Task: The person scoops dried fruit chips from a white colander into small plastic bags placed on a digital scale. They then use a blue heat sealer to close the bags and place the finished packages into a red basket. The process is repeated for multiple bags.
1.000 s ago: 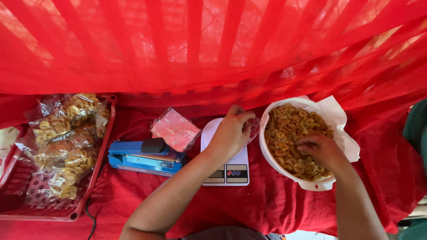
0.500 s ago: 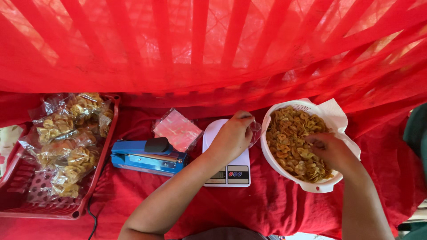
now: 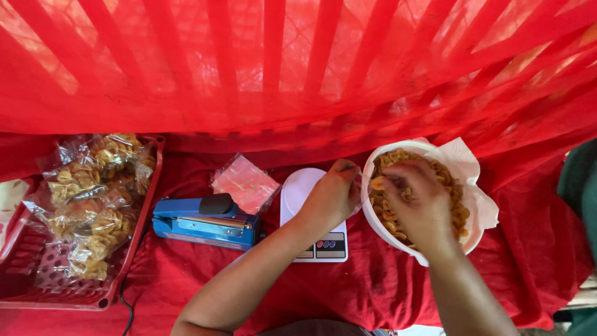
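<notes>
Cloth, red, covers the surface (image 3: 385, 286) under my fingers. Tray (image 3: 134, 249) of bagged chips sits far left of them, blue sealer (image 3: 205, 223) nearer. White bowl (image 3: 373, 211) holds chips (image 3: 457, 214); my right hand (image 3: 418, 202) curls its fingers into them. My left hand (image 3: 333, 196), over the white scale (image 3: 305, 186), pinches a clear bag's (image 3: 356, 186) rim beside the bowl.

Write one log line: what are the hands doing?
left hand: holding clear bag over scale | right hand: in bowl of chips
</notes>
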